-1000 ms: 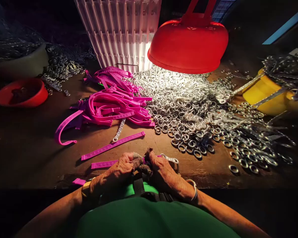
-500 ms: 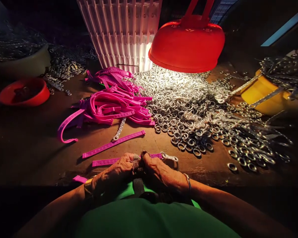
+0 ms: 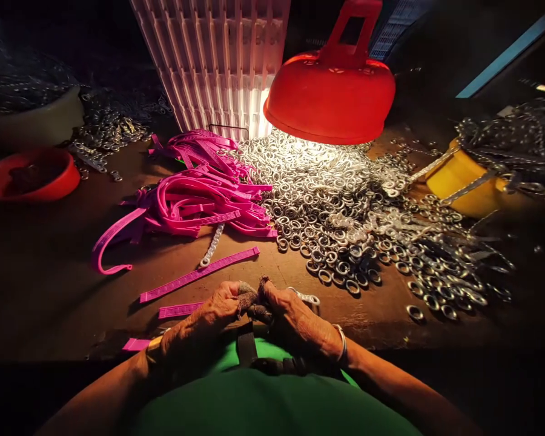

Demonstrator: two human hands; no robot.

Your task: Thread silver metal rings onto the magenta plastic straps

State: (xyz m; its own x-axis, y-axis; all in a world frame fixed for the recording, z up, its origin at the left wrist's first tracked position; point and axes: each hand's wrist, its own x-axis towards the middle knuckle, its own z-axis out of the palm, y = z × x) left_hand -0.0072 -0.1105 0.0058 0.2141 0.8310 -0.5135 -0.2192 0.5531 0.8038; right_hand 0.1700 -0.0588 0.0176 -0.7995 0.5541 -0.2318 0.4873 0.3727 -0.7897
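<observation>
My left hand (image 3: 211,312) and my right hand (image 3: 290,312) meet at the near edge of the wooden table (image 3: 49,284), fingers closed, some fingertips wrapped in dark cloth. Together they grip a pink plastic strap (image 3: 179,310) that runs leftward from them. A short row of linked metal rings (image 3: 305,297) sticks out to the right of my right hand. Another loose pink strap (image 3: 200,274) lies just beyond them, with a short ring chain (image 3: 210,246) above it.
A tangle of pink straps (image 3: 195,197) lies centre-left. A big heap of metal rings (image 3: 340,200) spreads under a red lamp shade (image 3: 329,100). A yellow tub (image 3: 463,181) with chains stands right, a red bowl (image 3: 27,175) left, white slatted crates (image 3: 213,60) behind.
My hands have stayed pressed together on the strap with only small finger shifts. The view has tipped slightly, so everything sits a little lower and to the left.
</observation>
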